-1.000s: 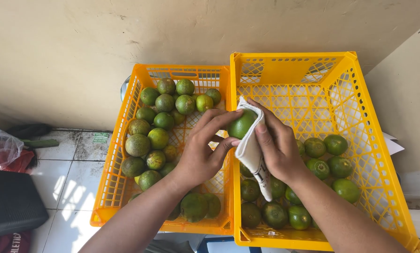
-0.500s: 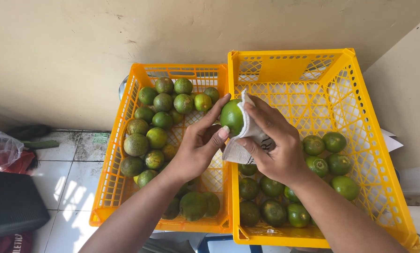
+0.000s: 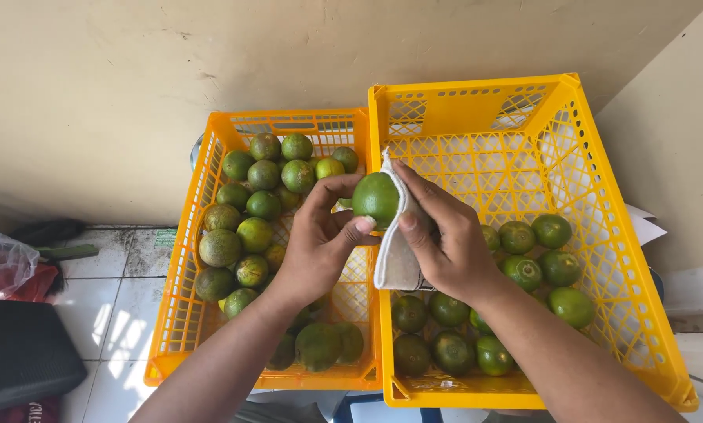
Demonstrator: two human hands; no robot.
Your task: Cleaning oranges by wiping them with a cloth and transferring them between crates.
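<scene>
Green citrus fruit (image 3: pixel 376 198) held just above the shared wall where the left crate (image 3: pixel 181 313) meets the right crate (image 3: pixel 602 235). Left hand (image 3: pixel 320 247) has its grip closed on the fruit, fingers curled over the top and thumb pressed beneath; right hand (image 3: pixel 445 239) grips a pale cloth (image 3: pixel 394 258) pressed against the fruit's right side. More green fruit lies in both crates, well below the held one.

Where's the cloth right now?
Head view, centre: the cloth is in the right hand, against the green fruit the left hand holds above the crates' shared wall.
</scene>
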